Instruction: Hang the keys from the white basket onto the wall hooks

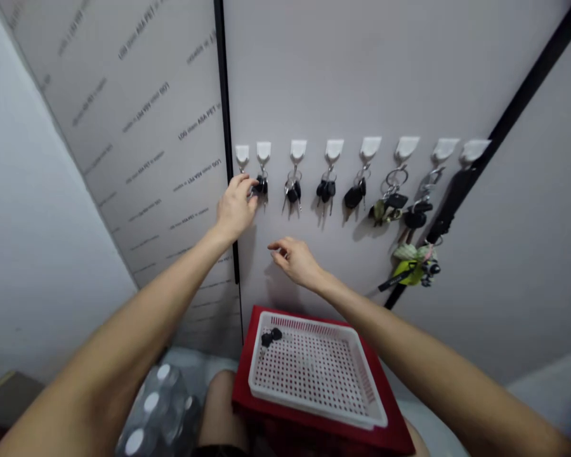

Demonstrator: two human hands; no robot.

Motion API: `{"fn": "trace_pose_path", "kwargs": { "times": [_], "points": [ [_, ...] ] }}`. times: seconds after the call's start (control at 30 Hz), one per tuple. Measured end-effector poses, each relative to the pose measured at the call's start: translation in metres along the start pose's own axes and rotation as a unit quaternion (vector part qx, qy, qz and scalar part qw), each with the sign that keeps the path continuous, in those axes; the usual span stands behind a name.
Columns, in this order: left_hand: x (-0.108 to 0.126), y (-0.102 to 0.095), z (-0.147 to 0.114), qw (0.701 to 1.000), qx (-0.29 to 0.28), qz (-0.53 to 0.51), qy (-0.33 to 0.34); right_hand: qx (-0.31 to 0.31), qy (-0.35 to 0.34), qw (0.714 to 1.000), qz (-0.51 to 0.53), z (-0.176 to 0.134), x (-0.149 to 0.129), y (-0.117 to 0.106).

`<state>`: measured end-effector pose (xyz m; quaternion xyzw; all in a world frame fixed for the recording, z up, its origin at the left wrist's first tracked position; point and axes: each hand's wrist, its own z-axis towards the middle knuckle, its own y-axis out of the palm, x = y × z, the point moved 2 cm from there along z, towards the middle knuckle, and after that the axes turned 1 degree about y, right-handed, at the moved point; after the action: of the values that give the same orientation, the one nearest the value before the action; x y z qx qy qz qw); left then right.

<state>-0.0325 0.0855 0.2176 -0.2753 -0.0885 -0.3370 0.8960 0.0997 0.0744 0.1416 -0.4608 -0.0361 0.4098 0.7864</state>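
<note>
My left hand [236,206] is raised to the leftmost white hook [242,153], its thumb and fingers closed around a small bunch of keys, mostly hidden behind them. Just beside the fingertips, black-headed keys [262,184] hang from the second hook [263,150]. My right hand [297,260] hovers lower, in front of the wall panel, with thumb and forefinger slightly apart and nothing visible between them. Below it, a white perforated basket [314,412] holds another set of black keys [271,336] in its far left corner.
Further bunches of keys [292,192] hang along the hook row. A bunch with a yellow-green charm [412,271] dangles at the far right. The basket rests on a red box [245,387] between my knees. A clear plastic-wrapped pack [159,406] lies at lower left.
</note>
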Motion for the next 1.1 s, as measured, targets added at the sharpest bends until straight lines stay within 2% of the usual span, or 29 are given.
{"fn": "trace_pose_path", "kwargs": {
  "times": [0.1, 0.17, 0.23, 0.4, 0.53, 0.63, 0.73, 0.8, 0.87, 0.97, 1.03, 1.1],
  "points": [
    [-0.011, 0.003, -0.029, 0.998, -0.068, 0.000, 0.001, -0.126, 0.022, 0.992, 0.006, -0.043, 0.014, 0.033],
    [-0.018, 0.009, -0.059, 0.993, -0.115, -0.003, -0.009, -0.203, 0.028, 0.979, 0.000, -0.071, 0.020, 0.054],
    [-0.025, 0.018, -0.094, 0.985, -0.171, -0.010, -0.028, -0.253, 0.036, 0.967, -0.009, -0.093, 0.024, 0.072],
    [-0.035, 0.046, -0.174, 0.948, -0.305, -0.050, -0.081, -0.298, 0.094, 0.947, -0.074, -0.118, 0.029, 0.102],
    [-0.035, 0.053, -0.201, 0.928, -0.346, -0.079, -0.114, -0.306, 0.108, 0.943, -0.078, -0.120, 0.026, 0.111],
    [-0.032, 0.053, -0.204, 0.911, -0.346, -0.150, -0.168, -0.283, 0.107, 0.953, -0.022, -0.111, 0.020, 0.102],
    [-0.024, 0.053, -0.196, 0.870, -0.307, -0.310, -0.231, -0.229, 0.097, 0.964, 0.097, -0.088, 0.012, 0.079],
    [-0.018, 0.052, -0.185, 0.836, -0.266, -0.407, -0.253, -0.188, 0.121, 0.958, 0.179, -0.067, 0.005, 0.060],
    [-0.013, 0.050, -0.170, 0.817, -0.224, -0.456, -0.273, -0.159, 0.165, 0.942, 0.244, -0.045, -0.001, 0.042],
    [-0.010, 0.042, -0.140, 0.814, -0.181, -0.460, -0.305, -0.105, 0.185, 0.938, 0.272, -0.011, -0.012, 0.019],
    [-0.010, 0.033, -0.112, 0.826, -0.153, -0.445, -0.311, -0.046, 0.150, 0.957, 0.243, 0.013, -0.022, 0.002],
    [-0.010, 0.019, -0.080, 0.843, -0.121, -0.428, -0.302, 0.027, 0.087, 0.980, 0.177, 0.038, -0.034, -0.015]
  ]
}}
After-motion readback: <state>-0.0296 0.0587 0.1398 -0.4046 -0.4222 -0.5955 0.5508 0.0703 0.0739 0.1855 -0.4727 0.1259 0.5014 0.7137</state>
